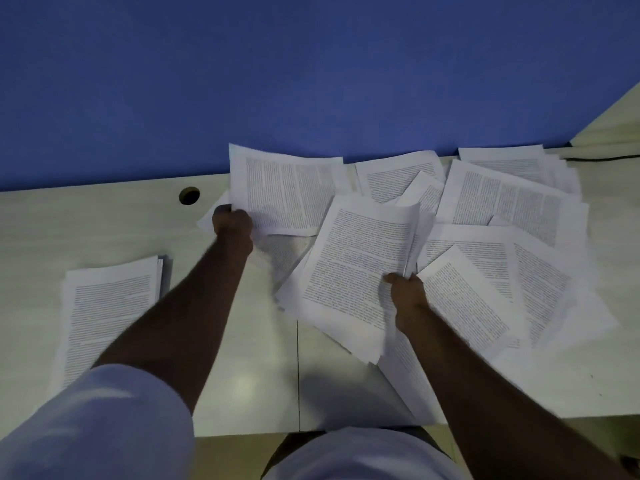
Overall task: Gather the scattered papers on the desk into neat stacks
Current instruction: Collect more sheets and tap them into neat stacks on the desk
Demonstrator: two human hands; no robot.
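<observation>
The left hand (231, 223) grips the lower left corner of a printed sheet (287, 192) at 12 o'clock, against the blue wall (242, 71). The right hand (408, 292) pinches a bundle of pages (356, 268) at centre, lifted off the desk (242, 358). Loose papers (512, 216) overlap from 1 to 4 o'clock (text too blurred to read). A squared stack (107, 306) lies at 9 o'clock.

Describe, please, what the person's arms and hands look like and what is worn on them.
Both forearms are bare. The left hand and right hand wear no gloves, and no watch or ring shows. A light, whitish sleeve is pushed up on the left arm; no sleeve shows on the right arm.
</observation>
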